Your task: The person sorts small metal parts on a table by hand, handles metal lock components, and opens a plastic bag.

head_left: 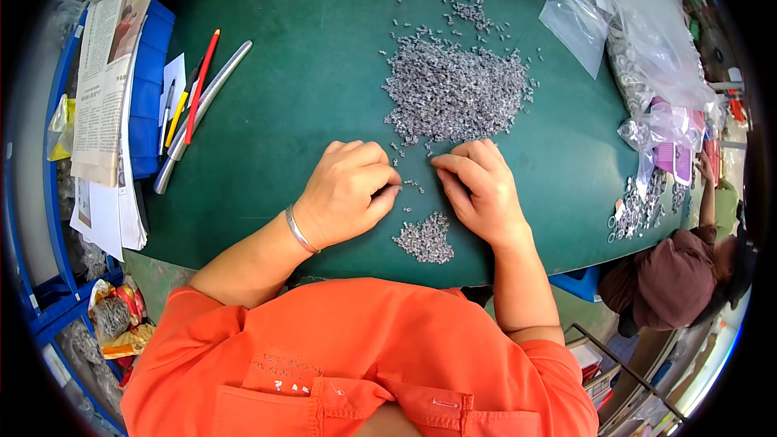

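Note:
A large heap of small grey metal-looking parts (453, 89) lies on the green table, just beyond my hands. My left hand (346, 190), with a silver bangle at its wrist, rests left of a few loose parts, its fingers curled in and thumb near the forefinger. Across from it, my right hand (483, 193) is bent at the near edge of the heap, thumb and fingertips drawn together. Anything between the fingertips is too small or hidden to make out. A smaller pile of the same grey parts (425, 239) sits between my forearms, close to the table's front edge.
On the left are a blue bin (150, 89) with newspaper (105, 89), pens and a red stick (202, 85). Clear plastic bags (647, 32) and scattered metal rings (635, 210) lie at the right. Another person (672, 275) sits beyond the right edge.

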`<state>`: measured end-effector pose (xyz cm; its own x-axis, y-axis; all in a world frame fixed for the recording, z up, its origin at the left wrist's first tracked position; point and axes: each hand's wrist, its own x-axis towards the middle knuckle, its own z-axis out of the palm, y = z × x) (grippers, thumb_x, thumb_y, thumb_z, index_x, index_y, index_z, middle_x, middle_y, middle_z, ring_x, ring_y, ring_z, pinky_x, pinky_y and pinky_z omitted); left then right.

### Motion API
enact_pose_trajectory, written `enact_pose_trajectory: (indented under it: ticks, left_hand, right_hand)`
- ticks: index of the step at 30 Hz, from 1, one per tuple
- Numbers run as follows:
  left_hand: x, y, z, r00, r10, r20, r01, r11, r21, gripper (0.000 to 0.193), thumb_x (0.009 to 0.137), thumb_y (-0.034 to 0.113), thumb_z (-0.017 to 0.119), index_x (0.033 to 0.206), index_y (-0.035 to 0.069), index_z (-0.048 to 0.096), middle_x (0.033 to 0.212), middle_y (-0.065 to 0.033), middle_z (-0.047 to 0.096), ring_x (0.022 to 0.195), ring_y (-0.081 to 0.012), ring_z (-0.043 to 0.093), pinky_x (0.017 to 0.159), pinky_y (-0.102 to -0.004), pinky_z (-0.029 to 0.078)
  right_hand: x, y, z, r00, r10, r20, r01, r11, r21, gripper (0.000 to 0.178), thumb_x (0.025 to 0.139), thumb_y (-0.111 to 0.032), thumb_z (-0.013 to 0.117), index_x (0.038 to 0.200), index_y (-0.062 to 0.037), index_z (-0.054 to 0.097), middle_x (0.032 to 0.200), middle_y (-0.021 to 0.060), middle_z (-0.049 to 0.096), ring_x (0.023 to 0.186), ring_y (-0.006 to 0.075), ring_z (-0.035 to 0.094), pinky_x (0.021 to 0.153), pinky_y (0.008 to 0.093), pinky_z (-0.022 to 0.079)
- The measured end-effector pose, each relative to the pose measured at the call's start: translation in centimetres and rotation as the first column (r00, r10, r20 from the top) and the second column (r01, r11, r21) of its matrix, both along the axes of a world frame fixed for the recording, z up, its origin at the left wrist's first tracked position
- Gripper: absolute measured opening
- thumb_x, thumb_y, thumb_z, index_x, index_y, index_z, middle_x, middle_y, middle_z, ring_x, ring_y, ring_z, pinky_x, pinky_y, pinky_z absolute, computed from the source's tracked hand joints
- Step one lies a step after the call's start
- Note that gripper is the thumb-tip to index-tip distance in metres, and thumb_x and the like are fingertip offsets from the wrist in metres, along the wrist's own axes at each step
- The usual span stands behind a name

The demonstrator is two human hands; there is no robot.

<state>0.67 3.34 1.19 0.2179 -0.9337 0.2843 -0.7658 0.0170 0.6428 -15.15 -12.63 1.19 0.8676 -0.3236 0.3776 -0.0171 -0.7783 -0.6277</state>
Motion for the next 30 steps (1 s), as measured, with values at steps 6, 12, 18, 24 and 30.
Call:
enact_pose_trajectory:
  ticks: [6,12,18,24,30]
  left_hand:
    - [-0.1,0.3,0.0,0.995,-0.095,-0.013,0.095,0.995,-0.011,0.01,0.071,0.006,0.074,0.079,0.008,0.068,0.08,-0.002,0.057,0.074,-0.0213,0.057,0.073,-0.0348,0.041]
    - [-0.5,-0.2,0.0,0.999,0.02,-0.047,-0.021,1.0,-0.02,0.012,0.072,0.005,0.074,0.081,0.009,0.068,0.082,-0.0016,0.058,0.076,-0.0207,0.057,0.071,-0.0342,0.041]
    - [-0.9,-0.7,-0.5,0.999,0.019,0.029,-0.018,0.999,-0.033,0.014,0.071,0.005,0.076,0.081,0.009,0.068,0.083,-0.0007,0.058,0.078,-0.0201,0.059,0.071,-0.0345,0.041]
    - [-0.7,-0.5,-0.5,1.0,0.014,0.012,-0.013,0.999,-0.046,0.013,0.072,0.003,0.075,0.081,0.009,0.067,0.081,-0.001,0.058,0.078,-0.0202,0.059,0.07,-0.0343,0.041]
    - [-0.5,-0.2,-0.4,0.995,0.098,-0.036,-0.1,0.991,-0.085,0.011,0.076,0.001,0.072,0.084,0.007,0.067,0.083,-0.0045,0.061,0.077,-0.0244,0.06,0.071,-0.0352,0.044]
  right_hand:
    - [0.8,0.4,-0.1,0.999,-0.03,-0.023,0.028,0.996,-0.087,0.014,0.076,-0.001,0.072,0.089,-0.0045,0.068,0.084,0.0069,0.059,0.076,0.0262,0.055,0.068,0.037,0.046]
    - [0.4,0.2,-0.2,1.0,0.017,-0.02,-0.018,0.998,-0.064,0.013,0.076,-0.002,0.072,0.089,-0.0051,0.069,0.087,0.0069,0.059,0.079,0.0272,0.056,0.071,0.0376,0.046]
    - [0.3,0.2,-0.2,0.998,0.052,-0.026,-0.053,0.998,-0.03,0.014,0.076,0.0,0.072,0.089,-0.0045,0.068,0.088,0.0078,0.06,0.08,0.0276,0.056,0.073,0.0375,0.046]
    - [-0.3,-0.7,-0.1,0.997,-0.04,0.059,0.035,0.997,0.069,0.015,0.075,0.004,0.071,0.088,-0.0039,0.067,0.085,0.0082,0.062,0.079,0.0273,0.059,0.068,0.0373,0.048]
    - [-0.4,-0.3,0.3,0.995,0.09,-0.049,-0.09,0.996,-0.005,0.018,0.074,0.005,0.072,0.089,-0.0041,0.069,0.087,0.0081,0.061,0.081,0.0264,0.057,0.073,0.0361,0.046]
